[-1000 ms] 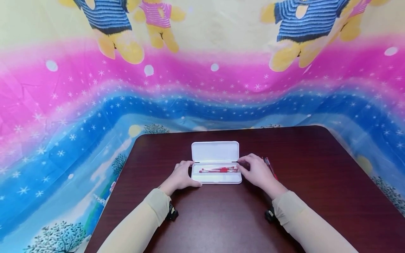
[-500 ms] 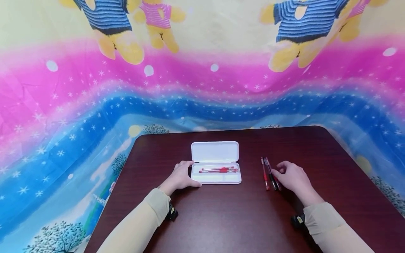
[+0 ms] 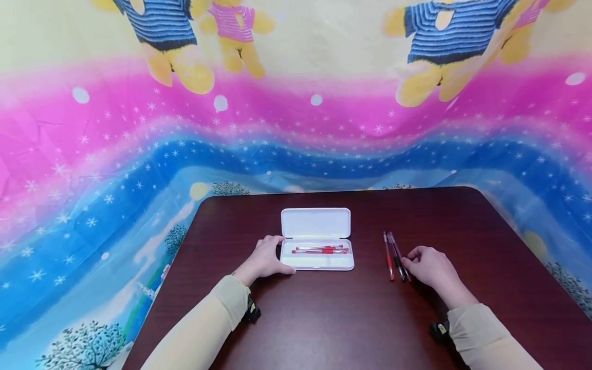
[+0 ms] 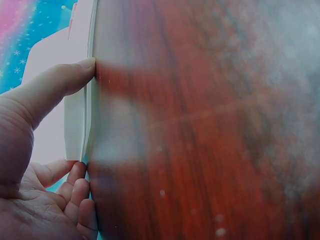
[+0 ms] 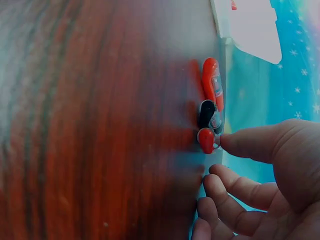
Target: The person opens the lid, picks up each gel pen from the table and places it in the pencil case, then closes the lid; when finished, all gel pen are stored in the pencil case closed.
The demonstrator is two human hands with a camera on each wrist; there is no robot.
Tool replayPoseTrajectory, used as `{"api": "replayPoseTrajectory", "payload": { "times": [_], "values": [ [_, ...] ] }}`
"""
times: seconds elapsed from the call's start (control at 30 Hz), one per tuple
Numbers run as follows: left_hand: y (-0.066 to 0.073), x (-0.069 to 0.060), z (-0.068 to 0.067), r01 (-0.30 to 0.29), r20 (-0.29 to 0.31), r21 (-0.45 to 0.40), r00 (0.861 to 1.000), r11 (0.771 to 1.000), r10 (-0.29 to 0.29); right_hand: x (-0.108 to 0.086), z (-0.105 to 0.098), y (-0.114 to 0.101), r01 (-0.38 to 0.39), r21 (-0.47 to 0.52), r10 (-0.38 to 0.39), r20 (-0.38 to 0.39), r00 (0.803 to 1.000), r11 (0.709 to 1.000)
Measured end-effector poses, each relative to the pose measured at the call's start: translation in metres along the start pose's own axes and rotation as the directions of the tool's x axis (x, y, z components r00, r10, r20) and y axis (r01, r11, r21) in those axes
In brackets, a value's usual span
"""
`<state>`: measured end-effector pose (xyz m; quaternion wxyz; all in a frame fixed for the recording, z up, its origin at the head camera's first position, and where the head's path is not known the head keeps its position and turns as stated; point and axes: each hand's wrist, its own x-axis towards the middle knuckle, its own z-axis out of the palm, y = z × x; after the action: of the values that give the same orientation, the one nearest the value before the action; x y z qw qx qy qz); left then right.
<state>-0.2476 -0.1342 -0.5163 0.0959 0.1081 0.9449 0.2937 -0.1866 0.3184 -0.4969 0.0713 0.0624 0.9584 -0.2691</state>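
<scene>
A white pencil case [image 3: 316,266] lies with its lid [image 3: 316,222] raised on the dark table, with a few red pens [image 3: 321,250] in its tray. My left hand [image 3: 263,259] grips the case's left end, thumb at the front edge and fingertips behind; the left wrist view shows the thumb [image 4: 60,82] on the rim. Right of the case lie three pens side by side: a red one [image 3: 388,259], a black one [image 3: 396,260] and another red one [image 5: 205,140]. My right hand [image 3: 432,267] touches that rightmost red pen with the thumb; its other fingers curve loosely beside it.
The dark wooden table [image 3: 333,318] has rounded far corners. A patterned cloth [image 3: 296,128] hangs behind it and along both sides. Bare table lies between the case and the loose pens.
My right hand has left the case's right end and moved right to the loose pens, uncovering them. Over the last half second it came slightly nearer the body. My left hand stayed on the case.
</scene>
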Motion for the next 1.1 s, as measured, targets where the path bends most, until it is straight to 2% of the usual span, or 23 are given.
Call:
{"api": "replayPoseTrajectory", "payload": {
  "times": [0.4,0.67,0.83,0.97,1.1],
  "values": [
    [0.001,-0.001,0.001,0.008,0.011,0.002,1.000,1.000,-0.008,-0.003,0.006,-0.006,-0.012,0.002,0.012,-0.014,1.000,1.000],
    [0.001,-0.001,0.001,0.006,0.011,0.005,1.000,1.000,-0.006,-0.001,0.008,-0.004,-0.011,-0.056,0.007,-0.087,0.996,0.998],
    [0.002,-0.002,0.001,0.008,0.009,0.001,1.000,1.000,-0.009,-0.001,0.005,-0.004,-0.008,-0.045,0.002,-0.142,0.990,0.999],
    [0.002,-0.002,0.000,0.011,0.004,-0.003,1.000,1.000,-0.011,-0.002,0.004,-0.015,0.042,-0.037,-0.049,-0.217,0.975,0.998],
    [0.001,-0.001,-0.001,0.000,-0.005,0.007,1.000,1.000,0.000,-0.001,0.009,-0.034,0.151,-0.044,-0.157,-0.280,0.947,0.988]
  ]
}}
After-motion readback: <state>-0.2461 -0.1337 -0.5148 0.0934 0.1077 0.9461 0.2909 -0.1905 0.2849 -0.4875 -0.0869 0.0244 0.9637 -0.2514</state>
